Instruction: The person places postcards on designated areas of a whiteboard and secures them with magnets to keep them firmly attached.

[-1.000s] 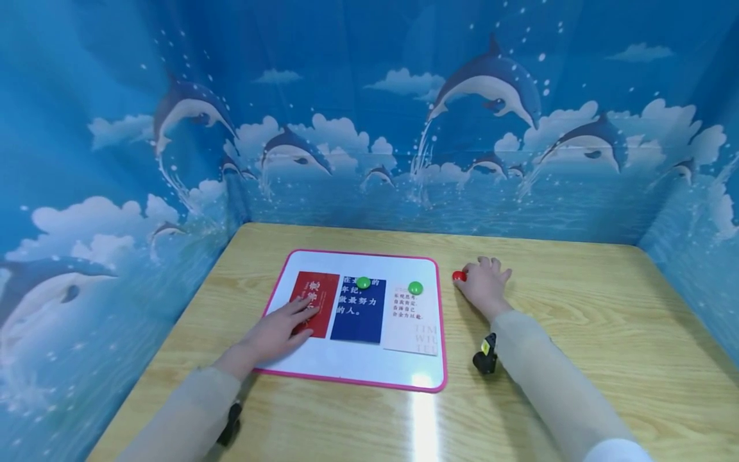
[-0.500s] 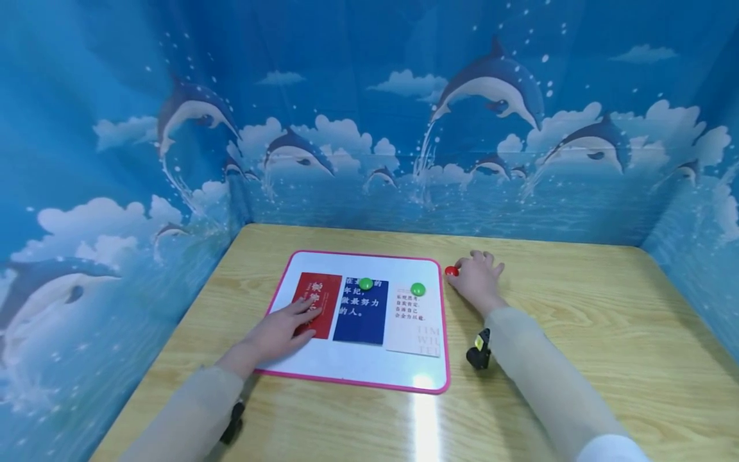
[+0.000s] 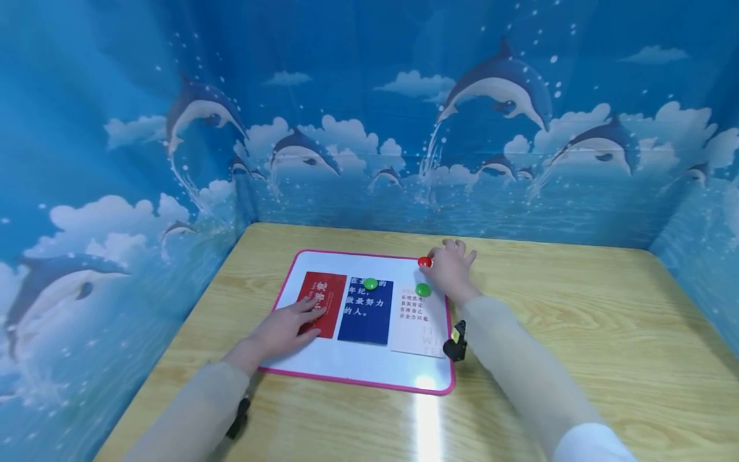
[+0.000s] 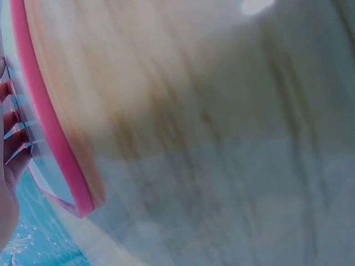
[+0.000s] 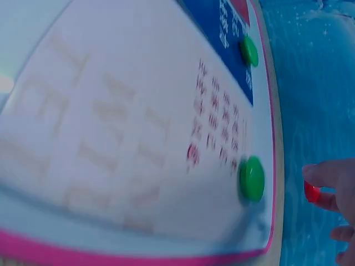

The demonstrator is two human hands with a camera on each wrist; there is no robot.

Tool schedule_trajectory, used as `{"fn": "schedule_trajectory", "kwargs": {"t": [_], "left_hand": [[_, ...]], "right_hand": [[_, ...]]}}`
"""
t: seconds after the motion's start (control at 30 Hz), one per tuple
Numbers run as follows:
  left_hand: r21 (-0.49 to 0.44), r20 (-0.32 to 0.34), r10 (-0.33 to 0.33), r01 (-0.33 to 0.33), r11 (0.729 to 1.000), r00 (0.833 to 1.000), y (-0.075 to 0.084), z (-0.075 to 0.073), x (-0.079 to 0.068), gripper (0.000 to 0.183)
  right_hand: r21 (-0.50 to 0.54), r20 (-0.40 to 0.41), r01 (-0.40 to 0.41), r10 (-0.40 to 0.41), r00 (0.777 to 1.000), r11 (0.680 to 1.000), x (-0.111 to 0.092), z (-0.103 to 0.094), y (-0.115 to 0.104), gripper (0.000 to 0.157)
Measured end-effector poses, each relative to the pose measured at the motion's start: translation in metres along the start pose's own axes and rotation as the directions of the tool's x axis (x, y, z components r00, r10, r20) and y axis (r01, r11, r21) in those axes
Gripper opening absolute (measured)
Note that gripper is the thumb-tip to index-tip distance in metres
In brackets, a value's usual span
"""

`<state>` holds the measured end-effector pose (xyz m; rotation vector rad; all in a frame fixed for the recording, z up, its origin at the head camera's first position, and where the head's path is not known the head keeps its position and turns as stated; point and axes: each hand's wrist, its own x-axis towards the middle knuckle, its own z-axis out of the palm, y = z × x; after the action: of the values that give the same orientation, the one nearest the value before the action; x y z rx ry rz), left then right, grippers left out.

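Observation:
My right hand (image 3: 451,271) pinches a round red magnet (image 3: 424,262) between thumb and finger, above the top right part of a pink-edged whiteboard (image 3: 364,372). In the right wrist view the red magnet (image 5: 312,192) shows between the fingertips. My left hand (image 3: 284,330) rests with spread fingers on a red card (image 3: 330,298) at the board's left. Beside that lies a blue card (image 3: 365,327) with a green magnet (image 3: 370,283) at its top. A white card (image 3: 412,333) on the right bears another green magnet (image 3: 423,290), just below the red one.
The board lies flat on a wooden table (image 3: 548,289). A blue curtain (image 3: 358,83) printed with dolphins stands behind and at both sides. Black wrist cameras (image 3: 456,343) sit under the sleeves.
My right hand has moved left with the red magnet, from the table beside the board to over its top right part. The left hand stays on the red card. The view has shifted slightly.

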<state>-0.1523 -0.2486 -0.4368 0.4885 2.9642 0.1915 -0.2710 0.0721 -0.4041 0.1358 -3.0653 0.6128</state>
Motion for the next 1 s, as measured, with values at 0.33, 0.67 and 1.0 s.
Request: {"fn": "schedule_trajectory", "kwargs": {"t": [0.33,0.67,1.0], "left_hand": [[0.003,0.003,0.007,-0.007,1.000,1.000,0.000,-0.001,0.001,0.056],[0.004,-0.006,0.016,-0.016,1.000,1.000,-0.003,-0.001,0.003,0.055],[-0.020,0.028,-0.037,0.038,0.999,0.999,0.001,-0.001,0.001,0.057]], "right_hand": [[-0.004,0.016,0.103,-0.103,0.995,0.995,0.004,0.010,-0.042,0.036],[-0.019,0.023,0.180,-0.180,0.983,0.983,0.011,0.021,-0.074,0.033],[-0.022,0.051,0.260,-0.259,0.965,0.965,0.014,0.037,-0.101,0.030]]}}
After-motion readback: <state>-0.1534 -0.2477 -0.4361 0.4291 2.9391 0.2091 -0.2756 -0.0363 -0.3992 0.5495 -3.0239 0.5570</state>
